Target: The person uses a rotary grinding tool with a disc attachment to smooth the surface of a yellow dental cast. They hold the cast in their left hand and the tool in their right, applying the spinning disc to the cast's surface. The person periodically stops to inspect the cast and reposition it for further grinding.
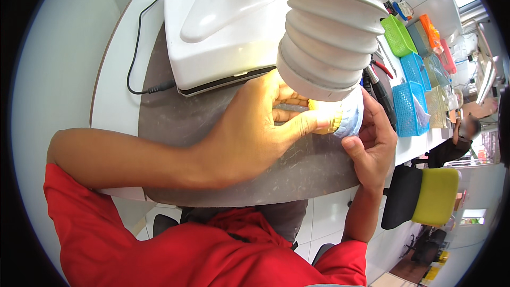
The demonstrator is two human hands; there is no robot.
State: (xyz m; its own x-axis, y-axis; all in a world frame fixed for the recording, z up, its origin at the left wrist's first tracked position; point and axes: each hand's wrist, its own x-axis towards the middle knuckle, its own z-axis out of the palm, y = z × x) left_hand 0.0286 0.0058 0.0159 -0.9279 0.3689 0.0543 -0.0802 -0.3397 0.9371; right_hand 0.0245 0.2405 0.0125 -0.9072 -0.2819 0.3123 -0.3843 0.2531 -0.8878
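Observation:
Below the mouth of a ribbed white hose, I hold two dental casts against each other, teeth side to teeth side. My left hand (263, 117) is closed on the yellow dental cast (337, 119), its thumb lying along the near side. My right hand (376, 146) wraps round the pale blue dental cast (351, 118), thumb in front and fingers behind. The hose (332, 32) hides the upper part of both casts. Both are held above the grey work mat (297, 180).
A white machine (223, 37) stands at the back, with a black cable (139, 37) to its left. On the right lie pliers (382, 68) with red handles, blue baskets (409, 109) and a green basket (398, 35). Beyond are a yellow-green chair (435, 196) and another person (451, 149).

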